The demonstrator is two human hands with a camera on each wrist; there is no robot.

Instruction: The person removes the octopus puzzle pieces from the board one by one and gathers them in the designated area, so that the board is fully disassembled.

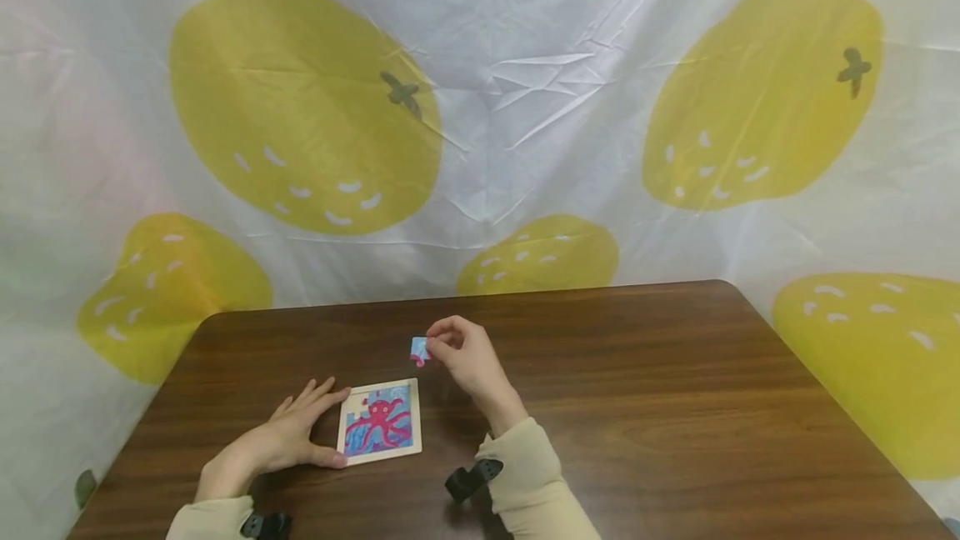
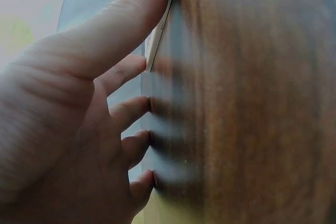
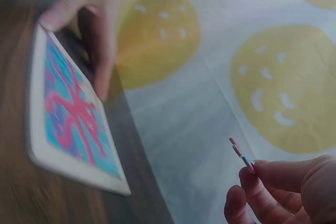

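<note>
A square jigsaw puzzle in a pale wooden frame (image 1: 419, 432) lies on the table, showing a pink octopus on blue. Bare wood shows at its upper left corner. My left hand (image 1: 283, 438) spans the frame's left side with fingers spread, the thumb (image 2: 123, 22) at the near corner and the index fingertip at the far one. The other left fingertips rest on the tabletop. Beyond the frame's far right corner, my right hand (image 1: 468, 361) pinches a blue and pink puzzle piece (image 1: 418, 350) between thumb and fingers. In the right wrist view the piece (image 3: 239, 153) appears edge-on, raised above the table.
The dark brown wooden table (image 1: 660, 407) extends far to the right of both hands. Behind its back edge hangs a white cloth (image 1: 540, 148) printed with big yellow fruits. Black straps (image 1: 474, 480) sit around both wrists over light sleeves.
</note>
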